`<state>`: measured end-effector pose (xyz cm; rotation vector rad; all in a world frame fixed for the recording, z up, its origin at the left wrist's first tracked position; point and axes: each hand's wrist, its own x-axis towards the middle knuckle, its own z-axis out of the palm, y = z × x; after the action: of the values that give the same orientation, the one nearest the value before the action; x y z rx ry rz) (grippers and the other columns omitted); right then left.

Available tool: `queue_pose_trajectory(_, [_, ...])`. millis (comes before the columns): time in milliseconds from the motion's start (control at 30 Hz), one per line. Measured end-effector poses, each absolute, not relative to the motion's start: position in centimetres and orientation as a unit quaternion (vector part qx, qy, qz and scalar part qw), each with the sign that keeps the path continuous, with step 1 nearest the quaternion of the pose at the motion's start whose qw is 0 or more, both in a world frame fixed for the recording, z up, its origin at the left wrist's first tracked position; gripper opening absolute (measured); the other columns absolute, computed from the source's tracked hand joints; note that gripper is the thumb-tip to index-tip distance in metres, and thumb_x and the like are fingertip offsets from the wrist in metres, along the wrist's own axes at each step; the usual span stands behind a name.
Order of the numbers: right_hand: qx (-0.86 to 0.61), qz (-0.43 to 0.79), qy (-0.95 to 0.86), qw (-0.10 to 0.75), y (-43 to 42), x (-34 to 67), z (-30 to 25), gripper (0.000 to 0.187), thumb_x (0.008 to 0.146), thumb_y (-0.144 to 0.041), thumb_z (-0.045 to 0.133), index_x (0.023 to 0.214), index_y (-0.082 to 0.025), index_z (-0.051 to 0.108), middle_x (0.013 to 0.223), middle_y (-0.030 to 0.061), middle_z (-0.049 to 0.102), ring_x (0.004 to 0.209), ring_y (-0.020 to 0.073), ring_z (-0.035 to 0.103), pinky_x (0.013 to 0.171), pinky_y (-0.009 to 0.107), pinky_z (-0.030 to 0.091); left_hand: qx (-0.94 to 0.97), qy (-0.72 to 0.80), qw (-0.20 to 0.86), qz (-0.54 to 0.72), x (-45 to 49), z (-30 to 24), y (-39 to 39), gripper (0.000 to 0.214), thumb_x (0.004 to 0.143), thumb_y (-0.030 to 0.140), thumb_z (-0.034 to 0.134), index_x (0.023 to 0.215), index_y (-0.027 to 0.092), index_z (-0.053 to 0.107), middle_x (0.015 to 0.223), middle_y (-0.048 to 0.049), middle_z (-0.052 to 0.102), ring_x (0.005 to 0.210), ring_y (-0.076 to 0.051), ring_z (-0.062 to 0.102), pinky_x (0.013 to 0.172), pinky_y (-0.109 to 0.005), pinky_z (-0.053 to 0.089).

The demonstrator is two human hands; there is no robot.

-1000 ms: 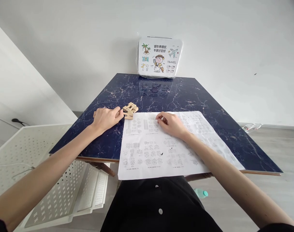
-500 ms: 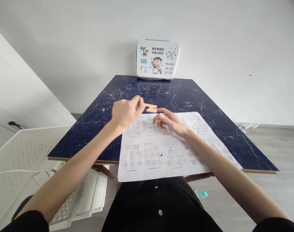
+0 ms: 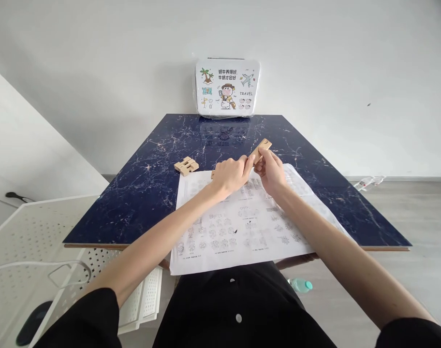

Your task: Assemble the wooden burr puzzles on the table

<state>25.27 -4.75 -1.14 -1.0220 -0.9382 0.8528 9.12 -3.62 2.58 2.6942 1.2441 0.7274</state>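
Both my hands meet above the top of the printed sheet (image 3: 206, 232). A light wooden puzzle piece (image 3: 263, 147), a notched bar with a dark mark near its upper end, slants up between them. My right hand (image 3: 272, 171) pinches it between thumb and fingers. My left hand (image 3: 230, 177) is closed, its fingertips on the lower end of the same piece. A bit of wood (image 3: 213, 175) shows at the left side of my left hand; most of it is hidden. Further left, a small group of interlocked wooden pieces (image 3: 186, 166) lies at the sheet's upper left corner.
The dark blue marbled table (image 3: 140, 193) carries the sheet, which overhangs the front edge. A white printed case (image 3: 227, 89) in clear wrap stands at the back against the wall. A white perforated rack (image 3: 61, 217) is at the left. A bottle (image 3: 300, 285) lies on the floor.
My left hand has moved right and down, uncovering the wooden group. My right hand, loosely curled before, has closed on the puzzle piece. The view has shifted slightly.
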Motion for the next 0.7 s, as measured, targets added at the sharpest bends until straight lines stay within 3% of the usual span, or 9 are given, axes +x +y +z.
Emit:
queue_pose_trajectory(167, [-0.419, 0.393, -0.389, 0.720, -4.2, 26.3, -1.5, 0.055, 0.080, -0.070, 0.086, 0.076, -0.026, 0.053, 0.072, -0.0040, 0.047, 0.053, 0.0099, 0.035, 0.048, 0.030, 0.034, 0.886, 0.408, 0.035, 0.217, 10.3, 1.3, -3.2, 0.063, 0.116, 0.056, 0.027, 0.102, 0.018, 0.075, 0.081, -0.0151, 0.078, 0.077, -0.030, 0.078, 0.067, -0.039, 0.052])
queue_pose_trajectory(333, [-0.444, 0.387, -0.416, 0.692, -4.3, 26.0, -1.6, 0.057, 0.081, -0.074, 0.083, 0.075, -0.028, 0.051, 0.066, -0.0053, 0.041, 0.053, 0.0120, 0.035, 0.048, 0.032, 0.035, 0.891, 0.405, 0.025, 0.205, 10.7, 0.3, -3.1, 0.053, 0.116, 0.051, 0.031, 0.109, 0.016, 0.070, 0.083, -0.0138, 0.078, 0.080, -0.031, 0.078, 0.067, -0.038, 0.052])
queue_pose_trajectory(533, [-0.434, 0.414, -0.407, 0.689, -4.2, 26.0, -1.5, 0.057, 0.081, -0.075, 0.083, 0.074, -0.027, 0.052, 0.067, -0.0036, 0.048, 0.052, 0.0115, 0.039, 0.047, 0.031, 0.036, 0.888, 0.384, 0.070, 0.245, 9.6, 0.3, -2.7, 0.036, 0.111, 0.051, 0.048, 0.113, 0.017, 0.062, 0.097, -0.0151, 0.075, 0.097, -0.032, 0.075, 0.074, -0.039, 0.056])
queue_pose_trajectory(633, [-0.443, 0.418, -0.399, 0.686, -4.0, 26.2, -1.6, 0.052, 0.087, -0.072, 0.076, 0.076, -0.027, 0.053, 0.069, -0.0015, 0.055, 0.054, 0.0134, 0.046, 0.047, 0.031, 0.038, 0.894, 0.344, 0.075, 0.277, 8.5, 0.3, -1.9, 0.029, 0.101, 0.039, 0.064, 0.120, 0.018, 0.055, 0.109, -0.0153, 0.072, 0.109, -0.033, 0.070, 0.085, -0.044, 0.059])
queue_pose_trajectory(700, [-0.447, 0.418, -0.398, 0.683, -3.9, 26.2, -1.6, 0.045, 0.090, -0.070, 0.072, 0.082, -0.027, 0.059, 0.078, 0.0015, 0.066, 0.060, 0.0151, 0.056, 0.050, 0.031, 0.042, 0.906, 0.294, 0.060, 0.298, 7.5, 0.1, -1.0, 0.036, 0.094, 0.026, 0.068, 0.125, 0.018, 0.051, 0.121, -0.0174, 0.066, 0.115, -0.034, 0.066, 0.094, -0.048, 0.060])
